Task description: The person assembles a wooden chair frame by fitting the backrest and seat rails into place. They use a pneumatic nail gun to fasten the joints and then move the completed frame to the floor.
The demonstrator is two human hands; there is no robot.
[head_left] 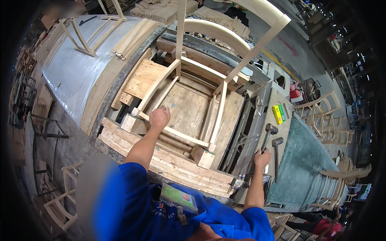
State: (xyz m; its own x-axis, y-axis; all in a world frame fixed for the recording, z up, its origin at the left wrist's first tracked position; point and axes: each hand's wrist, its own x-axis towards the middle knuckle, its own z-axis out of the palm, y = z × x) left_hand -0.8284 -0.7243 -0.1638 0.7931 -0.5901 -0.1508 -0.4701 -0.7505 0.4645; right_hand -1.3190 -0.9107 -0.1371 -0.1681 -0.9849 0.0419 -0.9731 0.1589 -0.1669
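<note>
A pale wooden chair frame (219, 116) stands in a wooden jig (140, 82) in front of me, its curved backrest toward the far side. My left hand (159, 117) is closed over the near seat rail, close to the left corner; whether it grips the rail or something small is hidden. On the right, my right hand (262, 158) is wrapped round the handle of a dark-headed hammer (272, 128). A second hammer (277, 142) lies beside it on the side table, handle toward me. Wooden blocks (202, 158) sit under the chair's near corners.
A plastic-covered table (76, 76) at left bears wooden strips (134, 38) and a chair part. A yellow-green box (278, 114) lies beyond the hammers. The green-topped table (297, 168) extends right, with chair frames (333, 186) past it. Stacked lumber (161, 10) stands at the back.
</note>
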